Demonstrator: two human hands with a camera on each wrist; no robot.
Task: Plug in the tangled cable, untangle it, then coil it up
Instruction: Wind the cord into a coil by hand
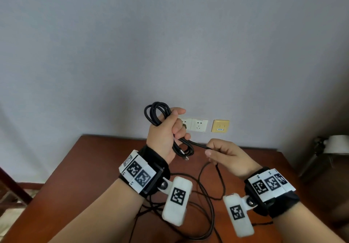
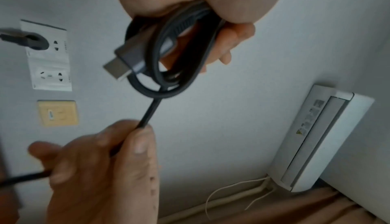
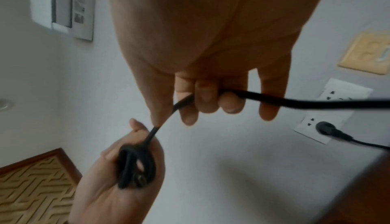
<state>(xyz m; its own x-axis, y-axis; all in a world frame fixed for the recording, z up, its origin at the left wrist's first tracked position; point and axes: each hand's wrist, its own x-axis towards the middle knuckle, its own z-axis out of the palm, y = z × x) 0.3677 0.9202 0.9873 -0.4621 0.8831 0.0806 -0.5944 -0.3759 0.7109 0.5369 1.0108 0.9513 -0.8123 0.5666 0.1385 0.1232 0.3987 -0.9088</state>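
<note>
So the left hand [image 1: 164,135] is closed in a fist around a bundle of loops of the black cable [image 1: 158,114], held upright over the back edge of the table, with loops sticking out above and below the fist. In the left wrist view you can see the free connector [image 2: 122,61] poking out of the bottom of the bundle, metal tip showing. The right hand [image 1: 229,156] sits just beside it, a bit lower, pinching the strand that leads off the coil between thumb and fingertips [image 3: 207,101], and the strand runs short and pretty straight between the two hands. From the right hand the cable drops down and sprawls in big loose loops across the brown wooden table [image 1: 98,157] near the wrists. Other end is plugged in: there's a black plug [image 3: 326,127] sitting in the white wall socket [image 1: 199,125] plate just above the table. Next to that is a yellowish wall plate [image 1: 220,126]. The wrist views also catch a white wall air conditioner [image 2: 320,137], and a lamp [image 1: 338,144] sits off to the right.
</note>
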